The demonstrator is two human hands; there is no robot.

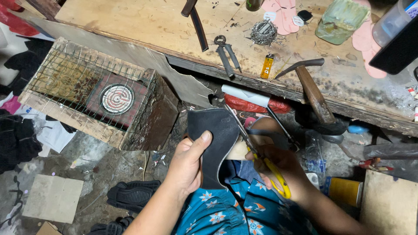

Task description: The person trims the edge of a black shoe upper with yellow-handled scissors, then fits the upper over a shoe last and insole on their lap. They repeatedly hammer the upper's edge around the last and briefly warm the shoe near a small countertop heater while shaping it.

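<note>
A dark leather piece (215, 143) sits above the lap, pinched by the left hand (188, 167); the right hand (278, 167) grips yellow-handled scissors (261, 156) at its right edge (cut looks partway), below the workbench (152, 26)

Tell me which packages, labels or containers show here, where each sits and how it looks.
Lighter: on the wooden bench, small, orange-yellow, upright oblong.
Can: low right, beside the right hand, yellow cylinder on its side.
Plastic bottle: top right corner, pale with a blue label.
Round tags: on pink insoles, white ovals.
</note>
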